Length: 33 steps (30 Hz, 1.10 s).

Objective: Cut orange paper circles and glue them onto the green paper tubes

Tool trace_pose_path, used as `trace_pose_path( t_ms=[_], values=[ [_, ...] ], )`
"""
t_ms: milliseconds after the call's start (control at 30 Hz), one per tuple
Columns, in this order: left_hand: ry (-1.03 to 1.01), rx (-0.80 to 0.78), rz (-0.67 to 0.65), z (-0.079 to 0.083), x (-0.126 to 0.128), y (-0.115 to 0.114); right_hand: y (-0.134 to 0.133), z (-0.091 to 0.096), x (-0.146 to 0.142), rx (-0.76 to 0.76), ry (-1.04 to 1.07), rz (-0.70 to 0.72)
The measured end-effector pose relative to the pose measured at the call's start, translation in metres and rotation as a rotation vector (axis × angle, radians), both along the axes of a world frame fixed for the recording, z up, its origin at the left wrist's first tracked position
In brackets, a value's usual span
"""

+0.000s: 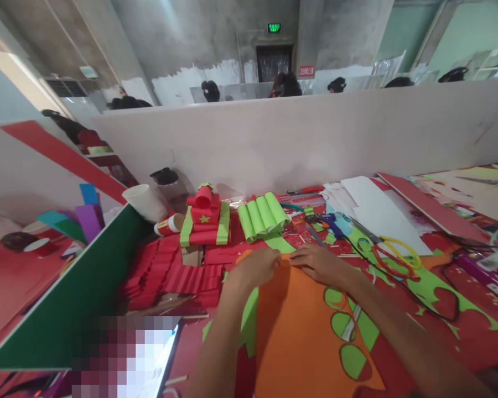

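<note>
Fingers [274,260] of the left hand [253,269] and right hand [321,265] are pinched on the far edge of the orange paper [307,342]; the sheet lies flat on the tabletop [477,337], seemingly uncut and unfolded; beyond the fingers, green rolls [263,215] and red pleats [178,273] look finished; scissors [373,237] lie unused to their right.

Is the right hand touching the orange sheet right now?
Touching. The head view shows the right hand lying on the orange sheet at its far edge, with no gap visible between them.
</note>
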<state>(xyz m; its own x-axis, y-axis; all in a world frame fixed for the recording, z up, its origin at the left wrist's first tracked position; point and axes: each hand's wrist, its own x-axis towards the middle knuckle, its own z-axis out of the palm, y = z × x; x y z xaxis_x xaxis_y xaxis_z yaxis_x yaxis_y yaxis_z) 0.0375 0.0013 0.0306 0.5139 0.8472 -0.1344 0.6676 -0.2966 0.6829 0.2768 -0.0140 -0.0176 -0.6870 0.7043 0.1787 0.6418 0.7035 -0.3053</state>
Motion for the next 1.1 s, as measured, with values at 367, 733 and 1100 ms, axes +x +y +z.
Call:
trace_pose_path(
  t_ms=[367,733,1100],
  values=[
    [0.616,0.599,-0.067,-0.045,0.033,-0.065,-0.002,0.011,-0.003,-0.099,0.053,-0.042],
    [0.411,0.785,0.028,-0.063,0.019,-0.069,0.006,0.0,0.002,-0.148,0.105,0.017],
    [0.298,0.778,0.028,-0.069,0.008,-0.056,0.005,0.013,-0.004,-0.193,0.092,-0.029]
  ],
)
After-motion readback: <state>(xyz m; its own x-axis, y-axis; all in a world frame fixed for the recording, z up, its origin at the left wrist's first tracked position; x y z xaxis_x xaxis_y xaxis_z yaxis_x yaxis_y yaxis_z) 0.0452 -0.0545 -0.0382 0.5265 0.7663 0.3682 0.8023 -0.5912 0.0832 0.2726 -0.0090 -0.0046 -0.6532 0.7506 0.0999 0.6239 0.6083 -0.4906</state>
